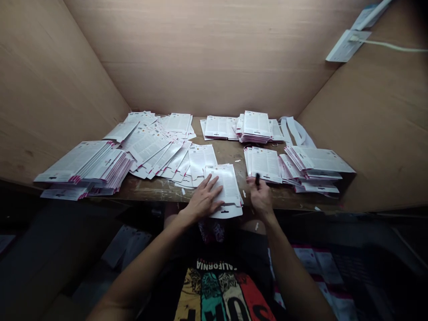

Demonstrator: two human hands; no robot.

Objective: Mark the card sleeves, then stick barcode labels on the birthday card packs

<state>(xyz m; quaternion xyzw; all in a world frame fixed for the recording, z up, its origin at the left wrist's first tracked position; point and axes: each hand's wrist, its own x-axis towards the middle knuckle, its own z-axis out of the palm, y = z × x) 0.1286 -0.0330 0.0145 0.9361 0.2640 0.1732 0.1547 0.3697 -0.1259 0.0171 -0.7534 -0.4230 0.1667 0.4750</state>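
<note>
A stack of white printed cardboard cards [224,187] with punched hanger tabs lies at the wooden bench [157,191] edge, tabs overhanging; a small black object [257,179] sits pinched in the right hand [261,199].

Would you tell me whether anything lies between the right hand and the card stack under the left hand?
Only a small white scrap on the table lies between the right hand and that card stack.

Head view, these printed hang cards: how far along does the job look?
Looks done: the neater stacks on the right. In hand: the left hand presses a card stack, while the right hand pinches a small black object. Still left, it seems: the loose, overlapping cards spread further left.
</note>
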